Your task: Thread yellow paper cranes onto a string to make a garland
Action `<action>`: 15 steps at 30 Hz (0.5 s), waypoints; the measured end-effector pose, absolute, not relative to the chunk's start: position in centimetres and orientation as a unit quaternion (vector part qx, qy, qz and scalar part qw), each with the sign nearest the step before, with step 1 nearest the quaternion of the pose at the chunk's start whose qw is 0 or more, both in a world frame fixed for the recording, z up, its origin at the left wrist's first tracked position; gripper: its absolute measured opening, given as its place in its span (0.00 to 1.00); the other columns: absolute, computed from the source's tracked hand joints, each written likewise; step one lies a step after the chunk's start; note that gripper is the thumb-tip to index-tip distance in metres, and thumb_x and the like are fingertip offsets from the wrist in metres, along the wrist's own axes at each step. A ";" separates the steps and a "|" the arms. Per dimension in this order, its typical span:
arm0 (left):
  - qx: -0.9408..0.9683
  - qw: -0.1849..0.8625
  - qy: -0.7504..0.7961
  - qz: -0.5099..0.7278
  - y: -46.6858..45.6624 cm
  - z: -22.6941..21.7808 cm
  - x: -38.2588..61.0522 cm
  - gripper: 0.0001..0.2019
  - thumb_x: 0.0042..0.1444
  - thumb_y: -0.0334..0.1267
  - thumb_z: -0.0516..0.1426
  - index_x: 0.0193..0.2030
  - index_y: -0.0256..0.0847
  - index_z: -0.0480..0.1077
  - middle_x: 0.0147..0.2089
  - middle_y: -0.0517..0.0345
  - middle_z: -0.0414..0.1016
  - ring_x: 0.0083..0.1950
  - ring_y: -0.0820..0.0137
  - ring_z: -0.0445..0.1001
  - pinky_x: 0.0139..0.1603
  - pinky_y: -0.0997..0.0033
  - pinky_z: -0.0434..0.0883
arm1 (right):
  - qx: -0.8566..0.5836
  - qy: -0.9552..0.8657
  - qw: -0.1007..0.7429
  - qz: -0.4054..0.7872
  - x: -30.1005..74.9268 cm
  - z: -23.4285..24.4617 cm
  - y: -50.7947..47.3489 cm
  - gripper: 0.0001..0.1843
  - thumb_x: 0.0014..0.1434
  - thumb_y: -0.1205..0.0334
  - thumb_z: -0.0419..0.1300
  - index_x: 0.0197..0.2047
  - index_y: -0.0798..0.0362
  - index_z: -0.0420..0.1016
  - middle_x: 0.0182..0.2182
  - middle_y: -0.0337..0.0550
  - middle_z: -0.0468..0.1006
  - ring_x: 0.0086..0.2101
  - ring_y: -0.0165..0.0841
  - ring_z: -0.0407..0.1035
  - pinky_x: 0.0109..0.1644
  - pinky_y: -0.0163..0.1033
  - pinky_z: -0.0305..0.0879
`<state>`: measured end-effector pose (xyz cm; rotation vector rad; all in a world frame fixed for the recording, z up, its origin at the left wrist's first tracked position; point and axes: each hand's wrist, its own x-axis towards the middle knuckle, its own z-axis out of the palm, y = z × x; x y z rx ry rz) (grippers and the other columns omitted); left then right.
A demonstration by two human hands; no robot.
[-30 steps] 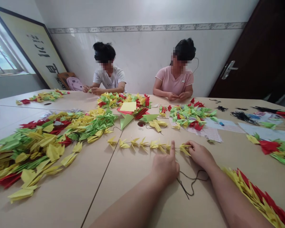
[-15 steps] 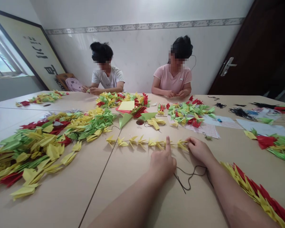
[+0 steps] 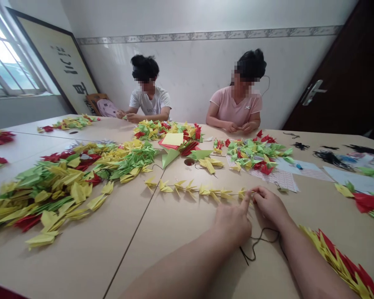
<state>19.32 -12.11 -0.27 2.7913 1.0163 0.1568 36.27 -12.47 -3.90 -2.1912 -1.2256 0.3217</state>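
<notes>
A row of yellow folded paper cranes lies across the table, threaded on a dark cord. My left hand has its index finger stretched out at the rightmost crane of the row, the other fingers curled under; it holds nothing that I can see. At that same end, my right hand pinches the cord between thumb and fingers. The cord's loose part loops down on the table between my two forearms.
A large heap of yellow, green and red cranes spreads on the left. Square paper sheets lie ahead, near another crane pile. Black cords are at the right. A red-and-yellow crane string lies beside my right arm. Two people sit opposite.
My left index finger has slid right along the row, from a crane partway along to the last one. My right hand keeps its pinch. The whole view has turned slightly left.
</notes>
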 end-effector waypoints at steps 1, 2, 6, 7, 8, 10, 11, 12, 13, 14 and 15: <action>0.941 0.090 0.323 0.048 -12.2 0.2 18.2 0.36 0.53 0.38 0.46 0.65 0.39 0.30 0.30 0.52 0.75 0.28 0.64 0.73 0.26 0.69 0.65 | -0.824 -0.465 0.301 0.122 36.2 -3.9 -12.5 0.12 0.49 0.60 0.46 0.32 0.51 0.69 0.20 0.37 0.73 0.24 0.33 0.67 0.26 0.34 0.58; 0.946 0.097 0.307 0.040 -12.1 0.7 16.7 0.36 0.54 0.39 0.46 0.65 0.40 0.30 0.30 0.53 0.75 0.27 0.64 0.72 0.26 0.69 0.65 | -0.823 -0.465 0.302 0.123 36.2 -3.9 -12.6 0.12 0.49 0.59 0.46 0.32 0.51 0.69 0.20 0.37 0.73 0.23 0.33 0.67 0.25 0.34 0.58; 0.937 0.054 0.330 0.103 -9.3 2.2 7.5 0.32 0.56 0.43 0.44 0.66 0.43 0.34 0.27 0.58 0.73 0.28 0.67 0.69 0.30 0.69 0.63 | -0.840 -0.446 0.275 0.141 36.5 -4.1 -12.5 0.13 0.49 0.59 0.45 0.33 0.49 0.69 0.19 0.35 0.73 0.19 0.32 0.65 0.23 0.34 0.56; 0.907 0.030 0.396 0.138 -8.0 2.5 4.8 0.31 0.56 0.42 0.43 0.65 0.42 0.38 0.27 0.59 0.72 0.29 0.67 0.68 0.32 0.70 0.63 | -0.846 -0.445 0.261 0.138 36.6 -4.1 -12.4 0.13 0.49 0.58 0.46 0.33 0.49 0.69 0.19 0.35 0.73 0.20 0.32 0.65 0.23 0.34 0.56; 0.858 0.012 0.485 0.167 -6.5 2.6 2.2 0.30 0.56 0.42 0.43 0.65 0.40 0.40 0.24 0.60 0.70 0.27 0.68 0.67 0.31 0.71 0.62 | -0.849 -0.447 0.248 0.131 36.6 -4.2 -12.4 0.13 0.49 0.58 0.46 0.32 0.48 0.70 0.19 0.36 0.73 0.21 0.33 0.66 0.24 0.35 0.56; 0.739 0.006 0.643 0.199 -3.6 2.9 -2.3 0.30 0.56 0.39 0.43 0.65 0.37 0.41 0.20 0.62 0.66 0.24 0.70 0.65 0.28 0.74 0.59 | -0.852 -0.454 0.236 0.114 36.6 -4.2 -12.2 0.13 0.49 0.57 0.46 0.31 0.48 0.70 0.20 0.37 0.74 0.23 0.35 0.68 0.25 0.35 0.57; 0.693 0.014 0.694 0.196 -2.5 3.0 -4.0 0.30 0.55 0.37 0.43 0.65 0.35 0.42 0.19 0.63 0.64 0.24 0.69 0.65 0.26 0.74 0.58 | -0.851 -0.457 0.235 0.109 36.6 -4.1 -12.2 0.13 0.48 0.56 0.47 0.30 0.48 0.71 0.21 0.37 0.74 0.25 0.35 0.68 0.26 0.36 0.57; 0.664 0.009 0.719 0.204 -1.6 3.0 -5.2 0.30 0.54 0.37 0.43 0.65 0.36 0.42 0.19 0.63 0.65 0.25 0.69 0.66 0.26 0.74 0.57 | -0.850 -0.459 0.235 0.106 36.5 -4.0 -12.2 0.13 0.48 0.56 0.47 0.30 0.48 0.71 0.21 0.37 0.75 0.25 0.36 0.69 0.27 0.36 0.58; 0.652 -0.002 0.726 0.218 -1.0 3.0 -5.9 0.30 0.54 0.35 0.43 0.65 0.38 0.41 0.21 0.62 0.66 0.25 0.69 0.67 0.26 0.75 0.57 | -0.849 -0.460 0.236 0.106 36.5 -4.0 -12.2 0.13 0.48 0.56 0.47 0.29 0.48 0.71 0.21 0.37 0.75 0.26 0.36 0.69 0.28 0.36 0.58; 0.656 0.002 0.725 0.210 -0.7 2.9 -6.1 0.31 0.54 0.35 0.43 0.65 0.39 0.40 0.22 0.62 0.67 0.26 0.69 0.67 0.26 0.75 0.57 | -0.848 -0.462 0.235 0.107 36.4 -3.9 -12.2 0.13 0.48 0.56 0.47 0.29 0.48 0.71 0.21 0.38 0.75 0.26 0.36 0.69 0.28 0.37 0.59; 0.674 0.014 0.714 0.190 -0.6 2.8 -6.0 0.31 0.53 0.34 0.43 0.65 0.41 0.40 0.22 0.62 0.68 0.26 0.69 0.68 0.27 0.75 0.57 | -0.848 -0.464 0.233 0.109 36.4 -3.8 -12.2 0.13 0.48 0.56 0.46 0.30 0.48 0.71 0.21 0.37 0.75 0.26 0.36 0.69 0.28 0.37 0.59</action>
